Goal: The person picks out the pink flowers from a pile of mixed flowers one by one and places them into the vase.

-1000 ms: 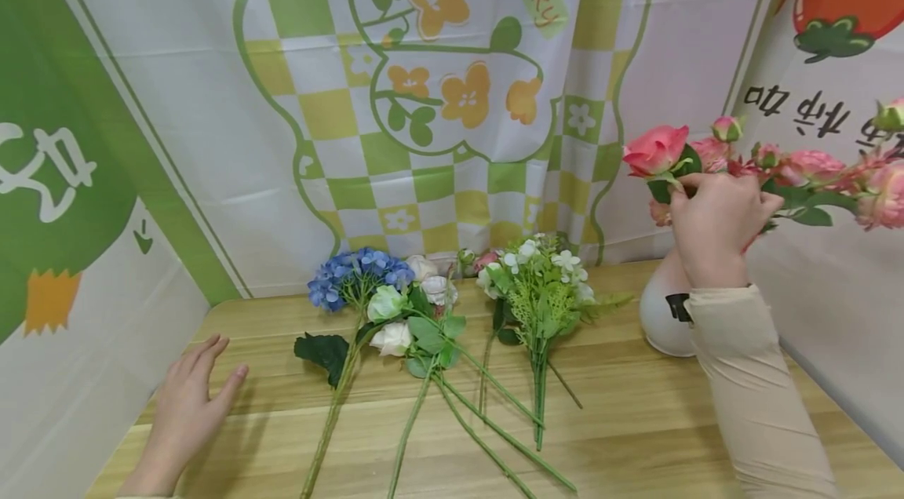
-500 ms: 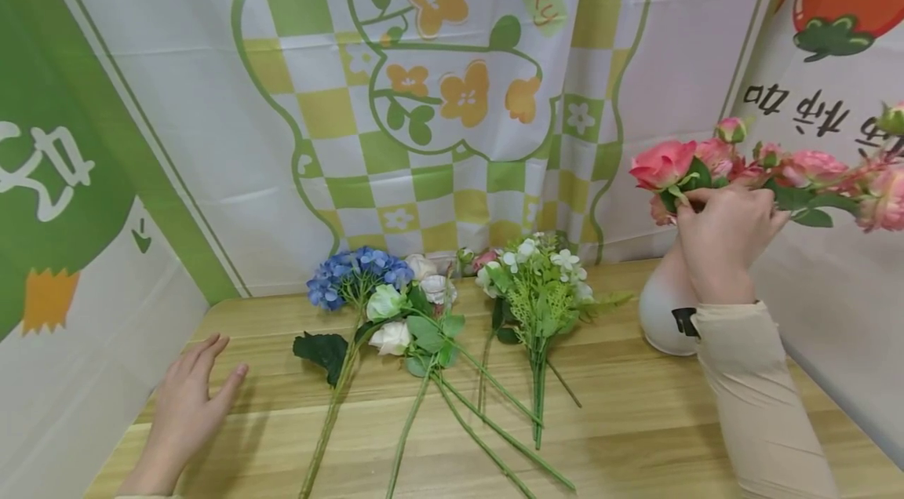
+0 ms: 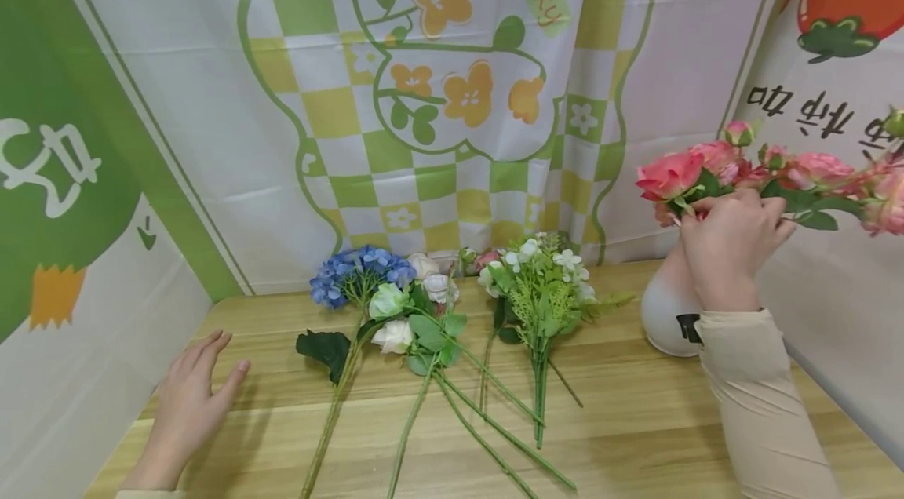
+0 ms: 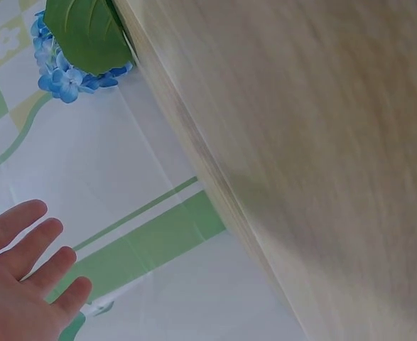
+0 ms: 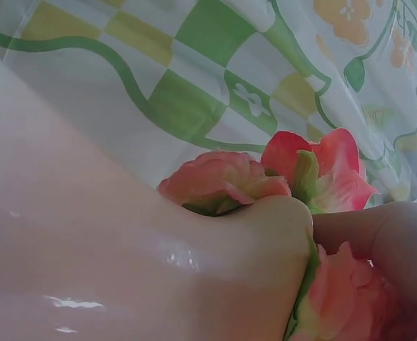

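At the right, my right hand (image 3: 734, 244) pinches the coral-pink rose (image 3: 669, 176) just under its bloom, at the mouth of a white-and-pink vase (image 3: 667, 311). More pink roses (image 3: 819, 169) lean out of the vase to the right, with green leaves. In the right wrist view, the glossy vase (image 5: 144, 249) fills the left side, and rose blooms (image 5: 329, 167) crowd its rim beside the fingers. The stem in the grip is mostly hidden. My left hand (image 3: 189, 401) hovers or rests over the left edge of the table with fingers spread, holding nothing.
On the wooden table (image 3: 247, 436) lie a blue hydrangea (image 3: 360, 275), white roses (image 3: 393, 336) with long crossing stems, and a bunch of small white flowers with greenery (image 3: 544, 303). A printed cloth (image 3: 466, 201) hangs behind; side cloths flank the table.
My right hand has moved slightly down and to the right, and the coral-pink rose has sunk with it toward the vase. The left hand stays put.
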Tool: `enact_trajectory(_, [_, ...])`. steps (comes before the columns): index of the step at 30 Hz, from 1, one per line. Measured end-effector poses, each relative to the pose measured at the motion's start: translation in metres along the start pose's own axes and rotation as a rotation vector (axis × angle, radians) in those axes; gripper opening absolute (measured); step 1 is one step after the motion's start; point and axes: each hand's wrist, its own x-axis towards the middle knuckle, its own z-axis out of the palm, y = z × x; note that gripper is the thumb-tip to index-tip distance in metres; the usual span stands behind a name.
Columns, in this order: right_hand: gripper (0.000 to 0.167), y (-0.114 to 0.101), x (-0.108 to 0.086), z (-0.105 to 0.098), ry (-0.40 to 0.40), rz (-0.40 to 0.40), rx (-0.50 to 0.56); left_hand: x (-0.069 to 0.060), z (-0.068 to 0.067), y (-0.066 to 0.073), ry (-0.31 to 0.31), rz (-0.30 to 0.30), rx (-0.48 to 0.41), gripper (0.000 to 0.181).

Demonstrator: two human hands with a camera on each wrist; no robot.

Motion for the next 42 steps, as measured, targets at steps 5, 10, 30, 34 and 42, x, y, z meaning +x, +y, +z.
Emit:
enact_trajectory(5, [0.026,0.001,-0.001,0.001,0.044,-0.024,0.013,0.002,0.0,0.001,0.011,0.005,-0.001,0.054])
enact_trajectory(10, [0.026,0.001,-0.002,0.0,0.025,-0.02,0.017,0.003,0.0,0.002,0.02,0.013,0.004,0.053])
enact_trajectory(30, [0.025,-0.046,-0.049,0.02,0.389,-0.133,0.417,0.041,0.019,0.058,-0.054,0.047,-0.035,0.055])
enact_trajectory(34, [0.02,-0.05,-0.053,0.031,0.404,-0.141,0.487,0.051,0.032,0.073,-0.076,0.063,-0.077,0.054])
enact_trajectory(42, [0.023,-0.059,-0.065,0.055,0.241,-0.164,0.465,0.065,0.046,0.1,-0.099,0.083,-0.103,0.052])
